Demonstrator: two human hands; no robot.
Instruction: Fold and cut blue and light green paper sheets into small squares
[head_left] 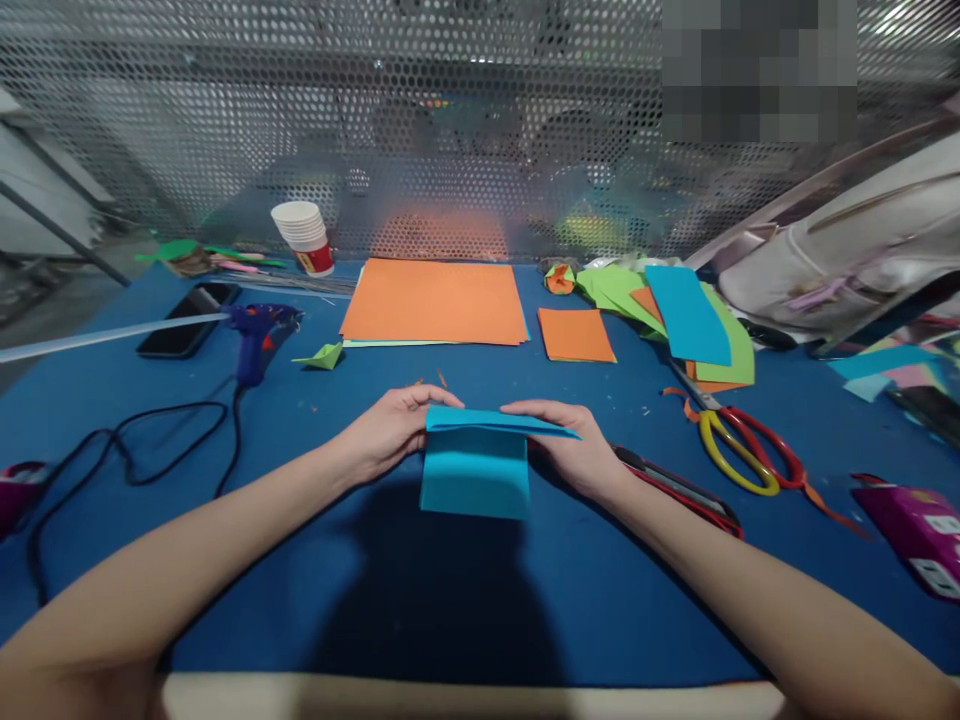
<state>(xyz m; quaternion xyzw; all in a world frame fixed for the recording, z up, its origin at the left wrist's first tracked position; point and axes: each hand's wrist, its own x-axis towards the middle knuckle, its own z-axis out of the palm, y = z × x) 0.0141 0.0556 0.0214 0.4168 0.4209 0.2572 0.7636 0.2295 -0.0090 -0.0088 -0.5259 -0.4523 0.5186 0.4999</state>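
A sheet of blue paper (474, 475) is held up over the middle of the table, its upper part folded over so that a flap juts to the right. My left hand (397, 425) pinches it at the left end of the fold, thumb and fingers closed on the edge. On the other side my right hand (574, 445) grips the flap, with some fingers hidden behind the paper. Beside my right forearm lies a black and red cutter-like tool (679, 488), partly covered by the arm.
Scissors (739, 450) with red and yellow handles lie at right. Behind are an orange paper stack (436, 303), small orange squares (576, 334) and a blue strip (688, 315). A glue gun (251, 340), phone (189, 320) and paper cups (304, 238) stand left. A perforated metal panel (465, 130) closes the back.
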